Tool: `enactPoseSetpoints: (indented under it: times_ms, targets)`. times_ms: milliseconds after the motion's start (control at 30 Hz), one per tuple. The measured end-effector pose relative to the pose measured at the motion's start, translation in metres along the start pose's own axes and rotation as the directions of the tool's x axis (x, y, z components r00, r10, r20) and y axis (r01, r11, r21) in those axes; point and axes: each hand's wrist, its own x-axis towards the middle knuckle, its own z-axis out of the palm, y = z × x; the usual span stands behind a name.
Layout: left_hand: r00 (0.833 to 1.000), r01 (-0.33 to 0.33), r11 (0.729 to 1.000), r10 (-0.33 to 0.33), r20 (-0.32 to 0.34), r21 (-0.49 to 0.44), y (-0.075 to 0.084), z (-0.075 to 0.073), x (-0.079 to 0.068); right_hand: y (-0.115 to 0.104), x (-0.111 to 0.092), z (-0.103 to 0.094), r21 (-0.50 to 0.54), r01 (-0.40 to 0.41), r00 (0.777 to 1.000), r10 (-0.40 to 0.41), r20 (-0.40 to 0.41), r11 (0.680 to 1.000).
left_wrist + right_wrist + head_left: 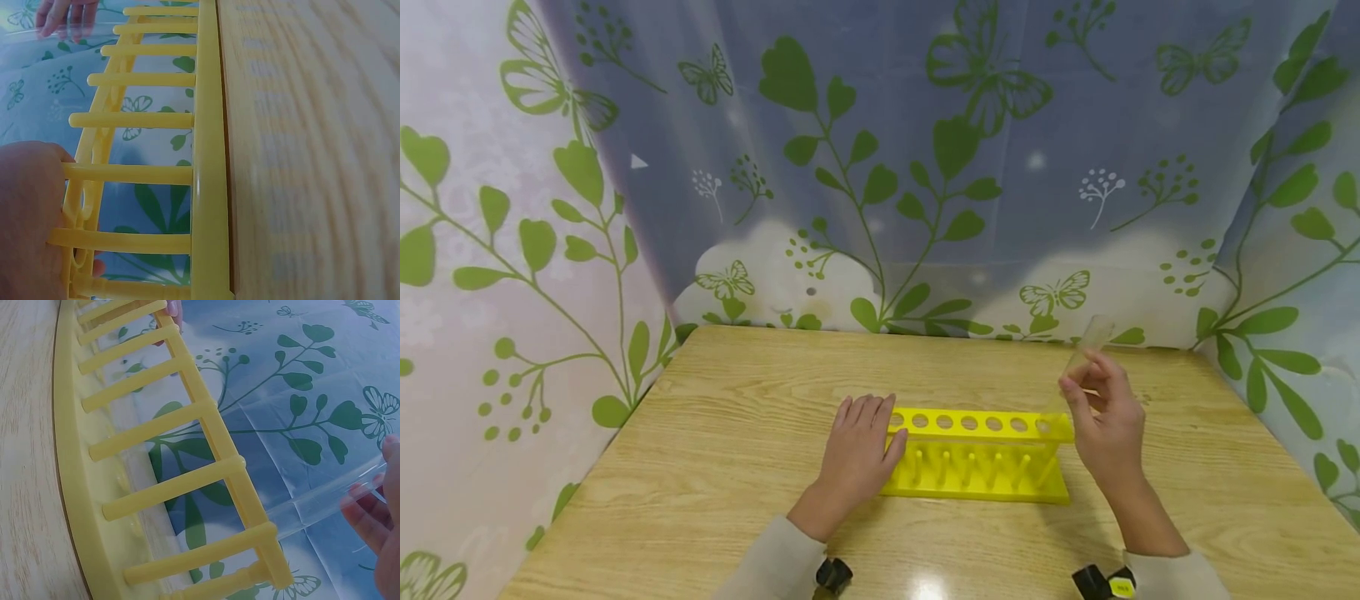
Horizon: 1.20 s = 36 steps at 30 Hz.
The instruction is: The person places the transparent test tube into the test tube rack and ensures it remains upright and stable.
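Note:
A yellow test tube rack [977, 490] stands upright on the table, with a row of round holes along its top bar and a row of pegs below. My left hand [859, 457] rests over the rack's left end, its thumb at the front side and the fingers across the top bar. Between thumb and fingers my right hand [1111, 421] pinches a clear test tube [1094, 335], tilted above the rack's right end. In the right wrist view the tube's [312, 506] lower end meets the top bar near the last hole; whether it is inside cannot be told.
The wooden table [715, 433] runs back to a curtain [880, 192] printed with leaves and butterflies, which also closes off both sides. Dark wrist devices [833, 575] sit at both sleeves.

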Motion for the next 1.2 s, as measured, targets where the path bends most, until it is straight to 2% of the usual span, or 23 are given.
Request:
enactPoseSetpoints:
  times_ms: [400,700,1200]
  targets:
    - [1.0,-0.011,1.0,0.011,-0.014,0.001,-0.0003,0.0001,0.0014,0.0011,-0.0005,0.0011,-0.037,0.004,1.0,-0.003,0.015,0.999]
    - [1.0,-0.008,1.0,0.008,-0.012,-0.004,0.0002,-0.0004,0.0007,-0.0037,-0.001,0.0005,-0.049,-0.057,0.997,0.059,0.041,0.997]
    - [0.999,-0.011,1.0,0.01,-0.033,-0.006,0.0,0.0009,0.0005,-0.0025,-0.0022,0.0002,-0.026,-0.082,0.996,0.083,0.04,0.996]
